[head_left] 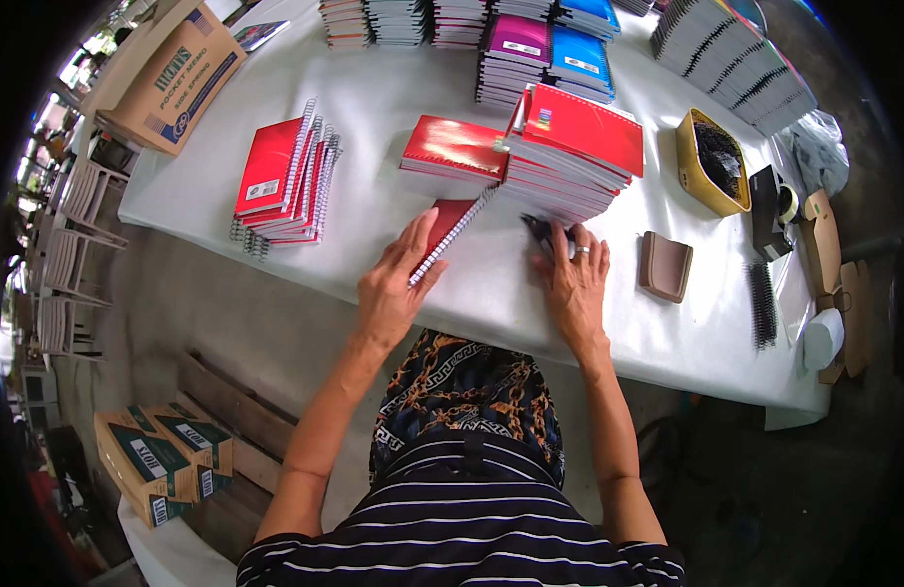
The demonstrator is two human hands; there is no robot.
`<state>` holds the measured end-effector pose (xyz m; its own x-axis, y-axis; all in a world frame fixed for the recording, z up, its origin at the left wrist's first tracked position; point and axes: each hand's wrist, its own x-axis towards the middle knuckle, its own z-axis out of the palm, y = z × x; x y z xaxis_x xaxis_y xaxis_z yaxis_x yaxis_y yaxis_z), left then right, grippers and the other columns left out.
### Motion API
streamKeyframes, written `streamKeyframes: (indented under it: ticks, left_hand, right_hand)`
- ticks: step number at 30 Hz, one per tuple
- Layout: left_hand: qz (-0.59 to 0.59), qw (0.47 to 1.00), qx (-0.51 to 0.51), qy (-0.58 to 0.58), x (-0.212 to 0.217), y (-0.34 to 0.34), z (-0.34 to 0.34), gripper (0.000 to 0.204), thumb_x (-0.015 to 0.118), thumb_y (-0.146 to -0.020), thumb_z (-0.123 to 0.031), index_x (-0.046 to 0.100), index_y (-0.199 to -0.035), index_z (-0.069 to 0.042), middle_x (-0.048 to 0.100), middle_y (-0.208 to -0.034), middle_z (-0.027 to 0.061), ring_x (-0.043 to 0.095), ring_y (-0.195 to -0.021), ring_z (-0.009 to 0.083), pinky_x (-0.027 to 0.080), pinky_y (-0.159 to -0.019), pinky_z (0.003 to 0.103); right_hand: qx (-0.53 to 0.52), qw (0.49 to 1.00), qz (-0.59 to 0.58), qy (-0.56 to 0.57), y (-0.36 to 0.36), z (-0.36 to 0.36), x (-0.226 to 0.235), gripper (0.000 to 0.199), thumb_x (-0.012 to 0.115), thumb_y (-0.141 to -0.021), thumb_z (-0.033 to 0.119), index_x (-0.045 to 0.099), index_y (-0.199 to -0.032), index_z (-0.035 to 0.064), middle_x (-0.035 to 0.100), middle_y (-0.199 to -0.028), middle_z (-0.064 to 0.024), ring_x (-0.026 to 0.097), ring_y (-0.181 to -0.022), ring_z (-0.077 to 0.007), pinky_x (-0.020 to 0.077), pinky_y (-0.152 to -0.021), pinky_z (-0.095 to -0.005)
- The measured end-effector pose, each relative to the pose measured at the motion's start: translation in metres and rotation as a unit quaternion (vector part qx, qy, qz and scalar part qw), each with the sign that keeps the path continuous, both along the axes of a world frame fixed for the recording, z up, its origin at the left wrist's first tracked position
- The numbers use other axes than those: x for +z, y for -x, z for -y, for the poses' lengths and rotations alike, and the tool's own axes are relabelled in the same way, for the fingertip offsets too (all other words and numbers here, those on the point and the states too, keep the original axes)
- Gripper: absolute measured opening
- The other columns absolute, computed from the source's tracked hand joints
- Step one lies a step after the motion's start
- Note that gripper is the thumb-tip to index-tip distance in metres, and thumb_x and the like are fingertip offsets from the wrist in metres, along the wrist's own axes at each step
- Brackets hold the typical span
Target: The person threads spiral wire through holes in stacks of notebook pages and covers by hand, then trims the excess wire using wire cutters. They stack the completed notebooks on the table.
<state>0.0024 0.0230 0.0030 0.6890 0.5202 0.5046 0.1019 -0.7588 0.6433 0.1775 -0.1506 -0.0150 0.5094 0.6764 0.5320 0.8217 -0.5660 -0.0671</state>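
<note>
As you look down at the white-covered counter (706, 338), a cardboard box (193, 83) stands at its far left corner. To the right of this box, and nearer to you, there is a loose pile of red notebooks (268, 176), whose wire spirals stick out on both sides.

Next comes your left hand (398, 274), which holds the near end of a dark red notebook (448, 223): the thumb is by the spiral and the other fingers are upon the cover. This notebook lies close to the front edge of the counter, and its spiral runs slantwise away from you. Just behind it is a low red stack (452, 142), and farther back stand the purple notebooks (518, 44). The tall red stack (581, 122) is beside the low one, somewhat uneven in its layers.

In front of the tall stack is your right hand (576, 274), with its back upward and its fingers bent over a black tool (538, 232). Because the fingers cover most of this tool, I cannot tell its kind, nor if the hand grips it or only rests there.

Farther right, you have a small brown case (666, 266), a yellow basket (690, 168) containing black coils (716, 152), and finally one long black coil (762, 303).
</note>
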Motion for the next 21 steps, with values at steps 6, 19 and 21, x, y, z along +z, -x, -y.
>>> streamKeyframes:
  ticks: [6, 19, 21]
  left_hand:
    - [-0.029, 0.988, 0.041, -0.144, -0.004, 0.001, 0.005, 0.051, 0.067, -0.091, -0.028, 0.055, -0.138, -0.012, 0.064, -0.128, 0.0103, 0.064, -0.113, 0.0304, 0.053, -0.089, 0.038]
    - [-0.010, 0.988, 0.060, -0.144, 0.011, -0.008, 0.017, 0.066, 0.075, -0.078, -0.007, 0.053, -0.140, -0.014, 0.067, -0.122, 0.0114, 0.065, -0.111, 0.0317, 0.054, -0.086, 0.040]
    - [-0.011, 0.987, 0.062, -0.147, 0.011, -0.008, 0.015, 0.067, 0.075, -0.077, -0.004, 0.053, -0.140, -0.014, 0.067, -0.122, 0.0116, 0.065, -0.111, 0.0325, 0.055, -0.086, 0.041]
  right_hand:
    - [0.089, 0.954, -0.280, -0.060, 0.051, 0.005, 0.040, 0.035, 0.066, -0.084, 0.008, 0.059, -0.118, 0.0070, 0.054, -0.096, -0.0166, 0.057, -0.093, -0.0328, 0.0493, -0.077, -0.0433]
    - [0.263, 0.948, -0.175, -0.050, 0.074, -0.012, 0.057, 0.036, 0.070, -0.084, 0.019, 0.061, -0.117, 0.0077, 0.056, -0.096, -0.0071, 0.053, -0.090, -0.0241, 0.0448, -0.076, -0.0382]
    - [0.282, 0.929, -0.236, -0.044, 0.072, -0.014, 0.060, 0.028, 0.066, -0.089, 0.020, 0.062, -0.112, 0.0045, 0.058, -0.089, -0.0073, 0.056, -0.083, -0.0210, 0.0461, -0.072, -0.0359]
